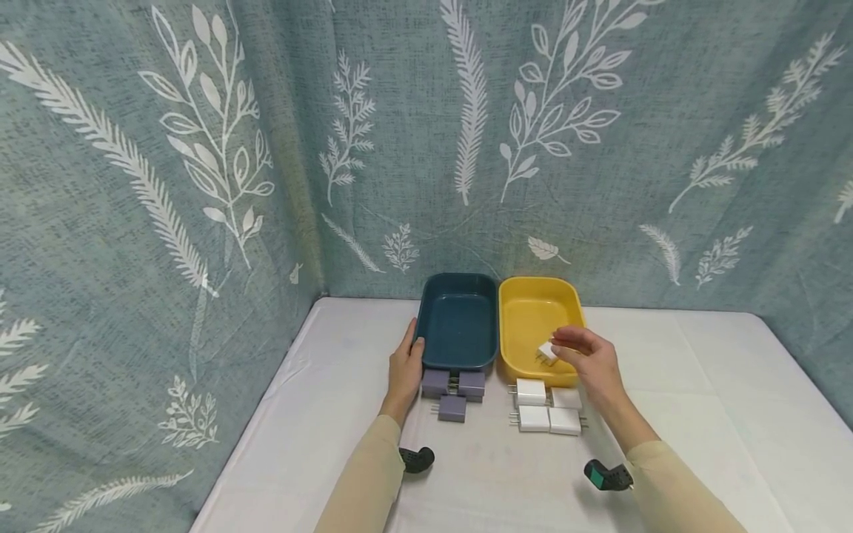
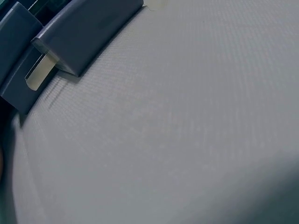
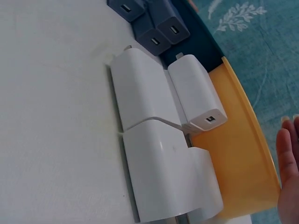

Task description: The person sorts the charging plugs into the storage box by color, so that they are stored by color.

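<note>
My left hand (image 1: 403,371) rests along the left side of the dark blue bin (image 1: 460,366), fingers fairly straight against its outer wall and thumb near the rim. Over the yellow bin (image 1: 506,355), my right hand (image 1: 595,363) pinches a white plug-in charger (image 1: 549,351) at its fingertips, metal prongs pointing down. In the right wrist view only part of that hand (image 3: 288,163) shows beyond the yellow wall, and the pinched charger is hidden. Several white chargers (image 1: 531,418) lie in front of the yellow bin. Purple-grey chargers (image 1: 452,409) lie in front of the blue one.
Both bins stand side by side on a white-covered table (image 1: 673,385). A blue-green curtain (image 1: 413,148) with white leaf prints hangs behind and to the left. Black wrist devices (image 1: 608,475) are by both forearms. Two white chargers (image 3: 154,168) stand end to end in the right wrist view.
</note>
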Available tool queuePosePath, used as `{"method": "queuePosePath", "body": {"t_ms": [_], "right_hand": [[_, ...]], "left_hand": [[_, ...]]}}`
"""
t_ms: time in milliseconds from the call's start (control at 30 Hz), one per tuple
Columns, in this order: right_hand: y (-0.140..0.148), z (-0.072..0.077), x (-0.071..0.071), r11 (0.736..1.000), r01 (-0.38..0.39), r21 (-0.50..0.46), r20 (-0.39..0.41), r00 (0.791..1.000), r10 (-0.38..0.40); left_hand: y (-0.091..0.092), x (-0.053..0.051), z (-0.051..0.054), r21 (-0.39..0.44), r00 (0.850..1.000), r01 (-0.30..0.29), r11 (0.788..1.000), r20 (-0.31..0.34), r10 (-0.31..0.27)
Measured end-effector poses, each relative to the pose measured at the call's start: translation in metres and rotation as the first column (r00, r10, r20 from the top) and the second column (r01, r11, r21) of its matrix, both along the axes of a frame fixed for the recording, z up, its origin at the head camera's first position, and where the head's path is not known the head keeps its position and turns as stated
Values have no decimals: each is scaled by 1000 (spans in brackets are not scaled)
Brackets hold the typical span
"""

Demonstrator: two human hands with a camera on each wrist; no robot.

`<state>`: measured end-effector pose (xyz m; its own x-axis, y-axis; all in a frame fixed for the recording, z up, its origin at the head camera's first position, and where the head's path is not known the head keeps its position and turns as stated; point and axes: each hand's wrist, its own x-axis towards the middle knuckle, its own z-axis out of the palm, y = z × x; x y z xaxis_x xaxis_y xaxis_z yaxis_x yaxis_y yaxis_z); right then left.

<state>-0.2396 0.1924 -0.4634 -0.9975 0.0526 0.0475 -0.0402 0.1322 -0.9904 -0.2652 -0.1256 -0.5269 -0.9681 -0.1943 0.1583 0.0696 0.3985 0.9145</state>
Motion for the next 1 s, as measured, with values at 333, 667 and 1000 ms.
{"method": "queuePosePath", "body": {"t_ms": [333, 667, 1000], "right_hand": [[5, -5, 11, 996, -31, -89, -58, 998, 26], [1, -7, 20, 993, -82, -90, -89, 993, 74], [-4, -10, 29, 994, -91, -65, -82, 993, 85]], "left_hand": [[2, 0, 2, -2, 1000, 9, 1000, -20, -9], [0, 2, 2, -5, 1000, 0, 1000, -15, 0], [0, 2, 1, -12, 1000, 1, 1000, -15, -1]]}}
